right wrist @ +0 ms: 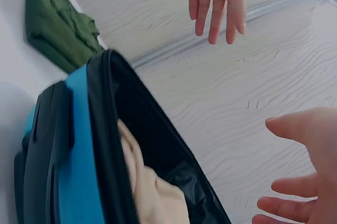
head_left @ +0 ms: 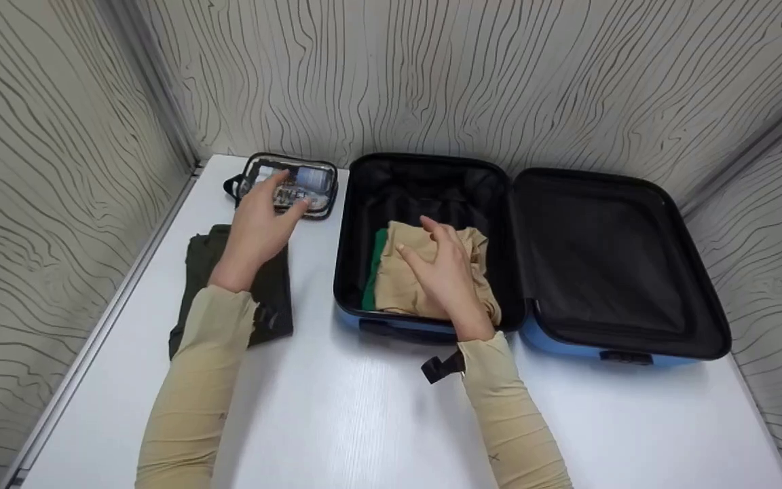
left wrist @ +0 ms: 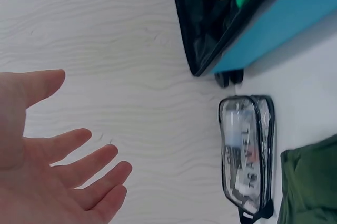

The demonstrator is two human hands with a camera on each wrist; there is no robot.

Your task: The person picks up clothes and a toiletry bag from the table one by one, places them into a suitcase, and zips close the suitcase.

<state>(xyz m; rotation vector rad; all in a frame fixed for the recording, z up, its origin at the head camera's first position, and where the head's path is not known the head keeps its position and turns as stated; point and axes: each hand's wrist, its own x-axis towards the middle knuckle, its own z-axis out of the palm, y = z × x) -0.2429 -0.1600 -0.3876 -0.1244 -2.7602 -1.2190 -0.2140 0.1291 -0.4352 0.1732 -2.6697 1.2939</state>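
Observation:
An open blue suitcase (head_left: 347, 272) with a black lining holds a folded beige garment (head_left: 404, 272) on top of a green one (head_left: 374, 272). My right hand (head_left: 449, 272) hovers over the beige garment, fingers loosely bent and holding nothing. Up and to the left, my left hand (head_left: 255, 227) is raised between a folded dark green garment (head_left: 269, 285) and a clear travel pouch (head_left: 320, 197). Its fingers are spread and empty in the left wrist view. Small bottles show through the pouch's transparent side. The left forearm covers part of the dark green garment.
The suitcase's lid half (head_left: 601, 258) lies open to the right. All this stands on a white table (head_left: 350, 421), enclosed by wood-grain patterned panels (head_left: 432, 75) at the back and both sides. A black strap (head_left: 440, 369) hangs at the right wrist.

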